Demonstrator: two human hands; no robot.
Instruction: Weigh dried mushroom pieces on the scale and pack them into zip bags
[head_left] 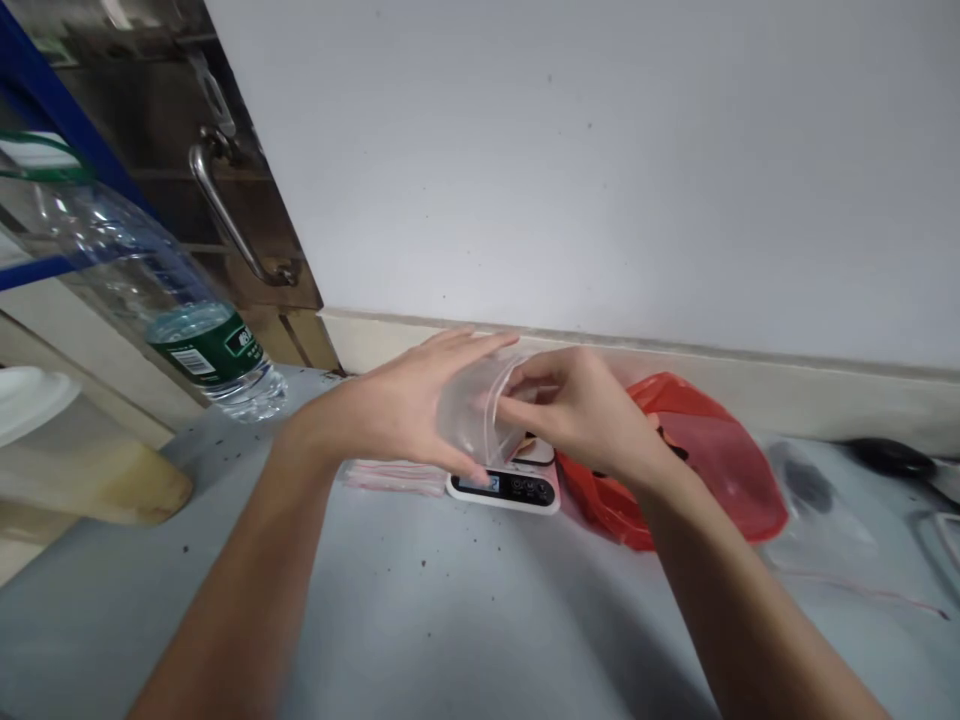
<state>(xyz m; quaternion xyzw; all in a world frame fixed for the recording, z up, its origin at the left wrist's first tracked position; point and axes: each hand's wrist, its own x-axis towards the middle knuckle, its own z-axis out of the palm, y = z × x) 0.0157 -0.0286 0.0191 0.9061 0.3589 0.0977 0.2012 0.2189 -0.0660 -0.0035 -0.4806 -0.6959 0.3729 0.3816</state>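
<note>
A clear zip-lock bag (471, 410) is between my two hands, above a small white digital scale (504, 490). My left hand (401, 405) is open beside the bag, thumb and fingers spread to either side of it. My right hand (574, 405) is closed at the bag's mouth, its thumb and fingertips gripping there and partly hidden by the clear plastic. On the scale's pan, partly covered by the bag and my right hand, sit small brownish pieces (527, 443). A red plastic bag (739, 470) lies open under my right forearm, with brown and dark pieces inside.
A stack of flat zip-lock bags (394, 477) lies left of the scale. Further left stand a large water bottle (202, 340) and a cloudy plastic container (97, 450). At right are another clear bag (817, 510) and a black object (889, 457). A wall (600, 180) rises behind.
</note>
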